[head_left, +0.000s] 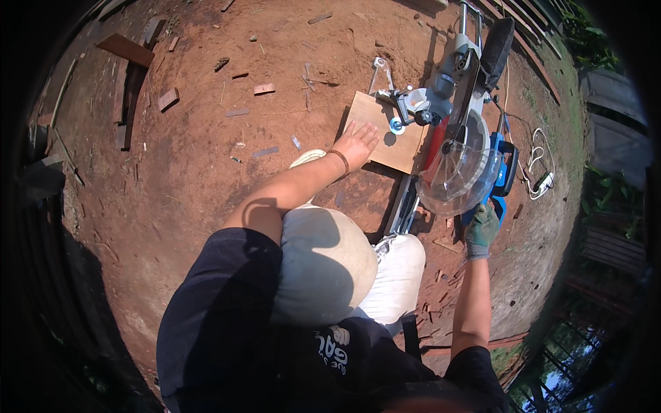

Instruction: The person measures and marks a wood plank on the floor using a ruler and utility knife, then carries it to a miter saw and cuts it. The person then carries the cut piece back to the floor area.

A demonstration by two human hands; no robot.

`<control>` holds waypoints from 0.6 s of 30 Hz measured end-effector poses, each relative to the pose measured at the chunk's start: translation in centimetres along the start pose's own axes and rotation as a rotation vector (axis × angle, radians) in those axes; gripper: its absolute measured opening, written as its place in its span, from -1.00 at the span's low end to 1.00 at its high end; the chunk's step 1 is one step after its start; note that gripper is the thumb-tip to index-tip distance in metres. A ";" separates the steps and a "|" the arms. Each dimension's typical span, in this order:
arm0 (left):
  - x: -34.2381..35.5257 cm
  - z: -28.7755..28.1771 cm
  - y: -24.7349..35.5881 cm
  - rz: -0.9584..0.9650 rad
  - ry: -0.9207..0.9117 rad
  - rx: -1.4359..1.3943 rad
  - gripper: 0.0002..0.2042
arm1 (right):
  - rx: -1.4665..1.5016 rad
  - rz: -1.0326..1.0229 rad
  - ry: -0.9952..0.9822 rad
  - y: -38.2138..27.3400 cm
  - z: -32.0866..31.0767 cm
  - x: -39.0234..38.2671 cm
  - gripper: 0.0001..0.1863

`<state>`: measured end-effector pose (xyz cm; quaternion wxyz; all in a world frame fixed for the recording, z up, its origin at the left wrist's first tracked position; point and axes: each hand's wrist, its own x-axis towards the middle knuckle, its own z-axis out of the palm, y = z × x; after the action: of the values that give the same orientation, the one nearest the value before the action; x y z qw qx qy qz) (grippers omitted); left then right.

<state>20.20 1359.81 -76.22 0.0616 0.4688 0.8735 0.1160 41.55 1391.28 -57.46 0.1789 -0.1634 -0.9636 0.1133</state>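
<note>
Beneath the flat left hand lies a board, right hand gripping the saw.

Wht lettering across front of dk shirt.

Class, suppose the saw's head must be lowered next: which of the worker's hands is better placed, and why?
Probably the right hand: gloved, it is already at the blue part of the saw. The left hand lies on the board, away from there.

board: smooth wood | blade guard: glossy plastic | glove: matt cloth
</note>
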 end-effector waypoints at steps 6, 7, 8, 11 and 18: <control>-0.2 0.2 0.1 0.003 0.006 0.017 -0.34 | -0.050 0.147 -0.185 1.3 -0.1 -0.3 -0.30; -0.2 0.3 0.1 0.004 0.032 0.028 -0.34 | -0.027 0.094 -0.191 1.4 -0.1 -0.2 -0.30; -0.2 0.3 0.1 0.004 0.041 0.040 -0.34 | -0.023 0.092 -0.193 1.5 -0.2 -0.1 -0.30; -0.5 0.5 0.2 0.011 0.063 -0.007 -0.44 | 0.004 0.063 -0.162 1.3 -0.4 0.4 -0.30; -0.9 0.5 0.6 0.011 0.052 -0.056 -0.47 | -0.062 0.099 -0.128 0.3 -0.3 2.0 -0.31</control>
<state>21.30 1359.50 -76.56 0.0515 0.4684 0.8686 0.1530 39.99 1392.31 -56.66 0.1058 -0.2088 -0.9668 0.1024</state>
